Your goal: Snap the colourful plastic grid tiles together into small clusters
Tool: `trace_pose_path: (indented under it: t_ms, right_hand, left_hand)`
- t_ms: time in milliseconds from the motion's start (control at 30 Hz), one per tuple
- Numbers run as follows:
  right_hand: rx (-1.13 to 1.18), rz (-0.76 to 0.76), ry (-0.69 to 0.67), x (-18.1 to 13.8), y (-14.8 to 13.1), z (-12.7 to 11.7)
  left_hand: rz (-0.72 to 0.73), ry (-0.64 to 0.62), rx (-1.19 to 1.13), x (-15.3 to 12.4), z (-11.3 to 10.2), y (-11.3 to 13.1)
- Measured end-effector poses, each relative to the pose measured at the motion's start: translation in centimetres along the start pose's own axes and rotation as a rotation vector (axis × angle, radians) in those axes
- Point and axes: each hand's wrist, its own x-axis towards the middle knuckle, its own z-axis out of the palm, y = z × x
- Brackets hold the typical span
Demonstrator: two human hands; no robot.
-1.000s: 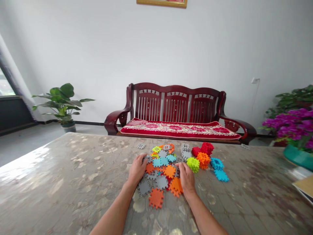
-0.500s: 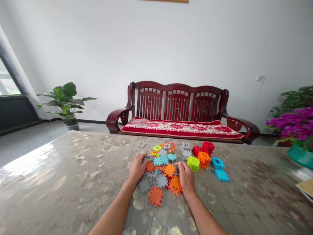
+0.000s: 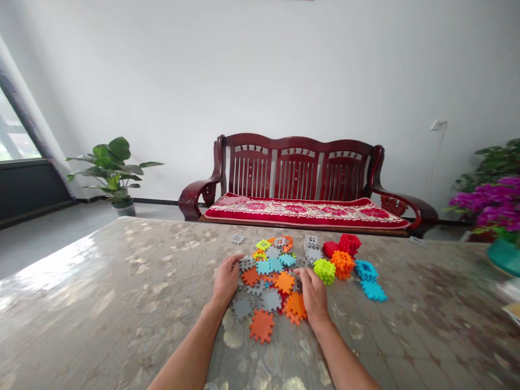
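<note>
A loose pile of toothed plastic building tiles lies on the table between my two hands. My left hand [image 3: 226, 277] is at the pile's left side, fingertips closed on the edge of a grey lattice tile [image 3: 246, 264]. On the right side, my right hand [image 3: 313, 292] has its fingers bent around a dark grey tile [image 3: 298, 283], partly hidden by them. Between the hands lie light blue tiles [image 3: 270, 266] and an orange tile [image 3: 284, 281]. Nearer to me are flat grey tiles [image 3: 271, 299] and a red-orange tile [image 3: 261, 326].
Right of the pile stand stacks of tiles: lime green [image 3: 324, 271], orange [image 3: 343, 264], red [image 3: 350, 244] and blue [image 3: 366, 270]. A lone grey tile [image 3: 238, 238] lies at the far side. Beyond the patterned table [image 3: 122, 303] is a wooden bench [image 3: 294, 162]. Purple flowers [image 3: 491, 203] stand at right.
The view has shifted slightly, so most things sit a little further right. My left fingers have drawn back slightly, uncovering more of the grey lattice tile. My right hand stays beside the pile.
</note>
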Motion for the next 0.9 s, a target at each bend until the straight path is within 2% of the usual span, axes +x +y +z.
trace_pose_path:
  t_ms: [167, 300, 500, 633, 767, 900]
  right_hand:
    - [-0.076, -0.102, -0.025, -0.1, 0.1, 0.1]
    - [-0.137, -0.176, -0.043, -0.4, 0.1, 0.2]
    - [-0.017, -0.140, -0.099, -0.8, 0.1, 0.3]
    - [0.051, -0.125, -0.095, -0.9, 0.1, 0.3]
    - [0.058, -0.066, -0.041, -0.7, 0.1, 0.2]
    - [0.010, -0.088, -0.044, -0.5, 0.1, 0.3]
  left_hand:
    - [-0.116, 0.081, -0.110, 0.1, -0.4, -0.2]
    - [-0.132, 0.110, 0.012, 0.3, -1.1, -0.1]
    - [0.003, -0.063, 0.197, 0.1, -1.0, -0.2]
    - [0.111, -0.126, 0.320, -0.1, -0.7, -0.1]
    - [0.167, -0.177, 0.353, -0.2, -0.6, 0.1]
    - [0.184, -0.208, 0.336, -0.2, -0.7, 0.2]
